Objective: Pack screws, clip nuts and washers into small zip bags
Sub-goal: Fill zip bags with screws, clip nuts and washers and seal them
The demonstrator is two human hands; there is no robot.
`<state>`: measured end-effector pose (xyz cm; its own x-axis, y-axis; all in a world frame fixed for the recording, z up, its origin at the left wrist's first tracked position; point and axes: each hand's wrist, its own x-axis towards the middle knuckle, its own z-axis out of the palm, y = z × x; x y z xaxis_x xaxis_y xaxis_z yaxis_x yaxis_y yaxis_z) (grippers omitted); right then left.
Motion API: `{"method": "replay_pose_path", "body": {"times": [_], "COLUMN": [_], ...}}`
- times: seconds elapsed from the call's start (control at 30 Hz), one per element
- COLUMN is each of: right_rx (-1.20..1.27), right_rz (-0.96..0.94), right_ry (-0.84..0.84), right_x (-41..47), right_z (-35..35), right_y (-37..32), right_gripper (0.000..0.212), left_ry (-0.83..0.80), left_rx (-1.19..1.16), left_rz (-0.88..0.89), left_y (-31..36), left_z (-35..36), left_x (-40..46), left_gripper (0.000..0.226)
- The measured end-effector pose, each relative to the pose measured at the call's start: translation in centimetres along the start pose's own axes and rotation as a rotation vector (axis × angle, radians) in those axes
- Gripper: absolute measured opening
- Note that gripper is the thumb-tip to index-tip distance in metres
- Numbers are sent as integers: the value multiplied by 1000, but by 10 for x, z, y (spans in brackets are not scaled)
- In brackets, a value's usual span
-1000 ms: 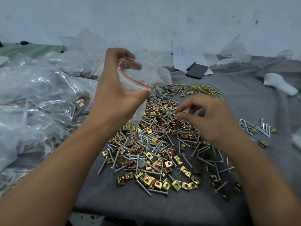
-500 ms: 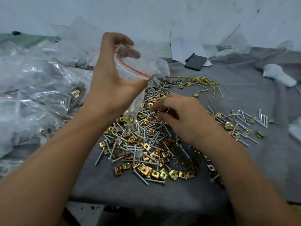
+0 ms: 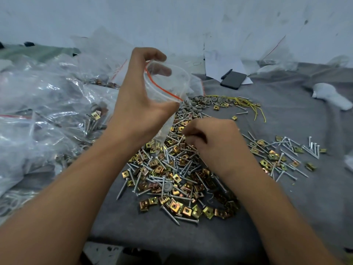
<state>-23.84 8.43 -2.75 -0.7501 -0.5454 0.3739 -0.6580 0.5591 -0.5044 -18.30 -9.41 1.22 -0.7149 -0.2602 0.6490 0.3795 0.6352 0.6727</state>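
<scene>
Hundreds of screws (image 3: 172, 165) and clip nuts (image 3: 174, 206) heaped near-centre on bench (image 3: 315, 217) | right hand (image 3: 214, 143) pinching into heap, catch unclear | left hand (image 3: 141, 104) grips limp, slippery bag (image 3: 168, 83) open at rim | washers (image 3: 202, 102) far.

arms: bare to elbow | sleeves: none visible | left grip (image 3: 141, 104), right grip (image 3: 215, 144): ungloved

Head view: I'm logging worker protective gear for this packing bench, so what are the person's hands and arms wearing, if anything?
Nothing that shows. The left hand and right hand are bare: no gloves, and no rings on the fingers that show. Both forearms are bare from the wrist to the bottom edge of the picture, with no sleeves, watch, bands or markings in view. The upper arms lie outside the picture.
</scene>
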Motion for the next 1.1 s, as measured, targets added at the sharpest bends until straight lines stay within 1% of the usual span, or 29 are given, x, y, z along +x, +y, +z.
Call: {"method": "replay_pose_path", "body": {"times": [0.07,0.13,0.17,0.2,0.27,0.33,0.4,0.47,0.57,0.63,0.73,0.77,0.83,0.9,0.93,0.97,1.0,1.1], "right_rx": [401,853,1007,1097,1141,1110,1059,1018,954,812,410,347,419,508,508,487,435,125], "right_rz": [72,56,35,16,-2,4,-12,-38,-74,-131,-304,-337,-315,-235,-186,-130,-71,81], "right_ry": [164,333,378,404,429,447,452,434,417,384,311,315,373,446,456,428,357,4], "right_x": [2,3,3,2,0,0,0,1,0,1,4,5,5,4,2,1,-2,-6], "right_z": [-12,-32,-41,-49,-59,-60,-60,-59,-58,-58,-57,-56,-58,-66,-72,-77,-81,-77], "right_y": [4,2,0,-2,-7,-10,-10,-9,-7,-8,-9,-8,-3,6,12,19,26,42], "right_gripper": [20,24,27,30,30,23,18,18,19,21,27,28,27,21,19,17,16,13], "left_ry": [-40,-109,-159,-207,-272,-287,-250,-201,-155,-151,-148,-141,-125,-93,-69,-42,-10,86], "left_rx": [10,23,42,76,150,157,155,154,80,58,39,18,-50,-80,-72,-67,-70,-115], "left_rz": [-26,-58,-64,-56,-25,-13,-14,-8,3,0,-28,-35,-69,-104,-111,-120,-132,-166], "left_y": [3,8,11,13,17,20,22,25,28,29,25,24,20,19,18,16,15,12], "left_z": [1,2,4,7,14,20,25,29,33,32,31,31,30,27,25,22,20,16], "left_x": [-1,-2,-4,-6,-9,-12,-13,-14,-14,-13,-11,-11,-10,-8,-7,-5,-3,-1], "left_gripper": [74,79,84,89,93,93,89,84,75,72,70,69,72,70,69,67,66,67]}}
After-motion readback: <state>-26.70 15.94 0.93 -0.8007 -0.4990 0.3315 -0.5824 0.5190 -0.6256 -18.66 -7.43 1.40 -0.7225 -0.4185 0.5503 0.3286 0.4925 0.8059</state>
